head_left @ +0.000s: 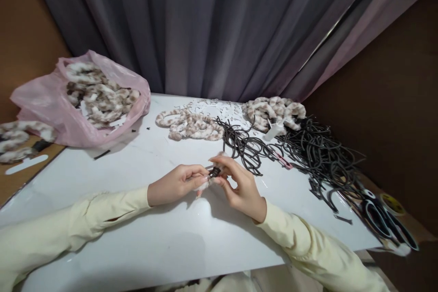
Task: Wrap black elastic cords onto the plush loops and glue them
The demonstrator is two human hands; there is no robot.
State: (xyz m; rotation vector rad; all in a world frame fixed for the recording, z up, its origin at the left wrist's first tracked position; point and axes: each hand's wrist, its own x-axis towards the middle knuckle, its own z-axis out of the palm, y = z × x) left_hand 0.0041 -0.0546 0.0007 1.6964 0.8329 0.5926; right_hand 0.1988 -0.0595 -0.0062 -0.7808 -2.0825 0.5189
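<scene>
Over the middle of the white table, my left hand (181,184) and my right hand (239,187) meet on a small furry band, mostly hidden by the fingers. Dark cord (214,172) is wound in several turns around the band between my fingertips. Both hands are closed in a pinch, the left on the near-left side of the cord and the right on the other side. Just beyond them lie spotted furry loops (196,127) and a loose bunch of black cords (244,146).
A pink plastic bag (137,114) of furry loops stands at left. More furry loops (270,109) are piled at back right, beside a heap of black cords (318,150). Scissors (376,219) and a yellow tape roll (392,204) lie at the right edge. Small clips (222,109) are scattered at the back.
</scene>
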